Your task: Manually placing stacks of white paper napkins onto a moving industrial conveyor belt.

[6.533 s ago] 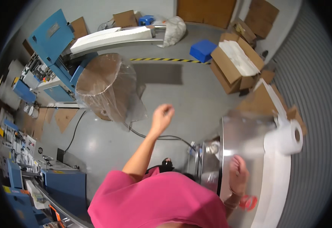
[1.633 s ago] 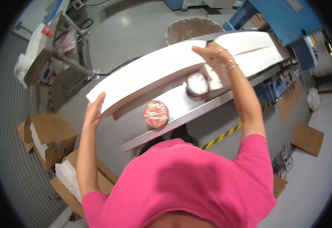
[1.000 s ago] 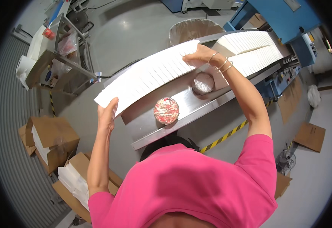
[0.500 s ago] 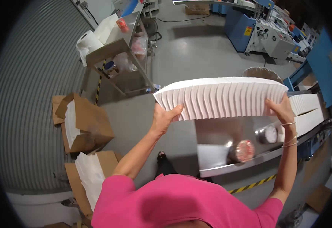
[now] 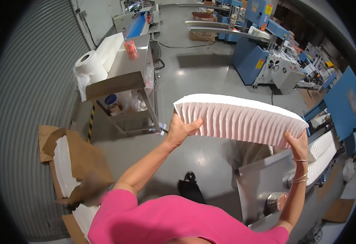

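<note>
A long stack of folded white paper (image 5: 237,120), its many thin folds standing side by side, is held up in front of me and bows slightly. My left hand (image 5: 181,131) is closed on its left end, thumb across the near face. At the other end my right hand (image 5: 298,145), bangles at the wrist, grips the stack the same way. The right end hangs lower than the left. The fingers behind and under the paper are hidden. More white folded paper (image 5: 323,155) lies in a row beyond my right wrist.
A steel table (image 5: 259,167) bearing a wrapped round container (image 5: 276,202) stands at lower right. Open cardboard boxes (image 5: 89,156) with white paper sit at left. Farther off are a steel cart (image 5: 115,86), a paper roll (image 5: 91,66) and blue machines (image 5: 249,61).
My body has turned left, away from the steel table, which now sits farther right. Both hands still hold the stack, whose right end has dipped. My foot has moved.
</note>
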The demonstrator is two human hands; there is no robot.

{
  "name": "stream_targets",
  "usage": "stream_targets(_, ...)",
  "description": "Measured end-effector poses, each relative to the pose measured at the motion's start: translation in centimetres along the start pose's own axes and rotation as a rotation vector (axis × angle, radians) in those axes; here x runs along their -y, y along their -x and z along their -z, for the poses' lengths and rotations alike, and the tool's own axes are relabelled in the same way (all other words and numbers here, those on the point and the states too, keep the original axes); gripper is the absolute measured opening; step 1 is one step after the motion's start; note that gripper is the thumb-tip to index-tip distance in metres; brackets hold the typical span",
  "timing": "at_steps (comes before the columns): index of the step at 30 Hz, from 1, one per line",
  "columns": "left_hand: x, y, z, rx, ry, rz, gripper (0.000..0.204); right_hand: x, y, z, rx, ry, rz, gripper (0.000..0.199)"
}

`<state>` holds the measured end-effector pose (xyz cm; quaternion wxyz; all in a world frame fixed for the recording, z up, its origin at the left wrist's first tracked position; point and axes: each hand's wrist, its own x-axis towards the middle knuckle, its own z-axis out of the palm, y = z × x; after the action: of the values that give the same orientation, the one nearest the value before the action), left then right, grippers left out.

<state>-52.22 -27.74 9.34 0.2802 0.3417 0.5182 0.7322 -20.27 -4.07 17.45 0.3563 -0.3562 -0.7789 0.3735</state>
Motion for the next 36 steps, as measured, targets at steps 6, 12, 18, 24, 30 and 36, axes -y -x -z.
stream_targets(6,1.1,-11.8,2.5,0.046,0.029,-0.018,0.058,0.4,-9.0,-4.6,-0.097,-0.030,0.040,0.055)
stream_targets(12,1.3,-23.0,6.8,-0.064,0.049,-0.064,0.059,0.1,-22.3,-12.1,-0.018,-0.142,0.079,0.057)
stream_targets(18,2.9,-33.9,14.0,-0.130,0.036,-0.174,0.056,1.9,-35.6,-20.6,0.120,-0.138,0.124,0.060)
stream_targets(24,4.7,-45.1,23.6,-0.307,0.055,-0.257,0.053,3.3,-51.0,-34.3,0.196,-0.008,0.222,0.056)
stream_targets(30,6.2,-55.7,33.2,-0.478,0.130,-0.284,0.059,6.1,-67.9,-49.0,0.392,0.062,0.354,0.061)
stream_targets(36,8.7,-62.3,41.5,-0.719,0.150,-0.253,0.059,9.9,-80.9,-64.9,0.664,0.086,0.316,0.056)
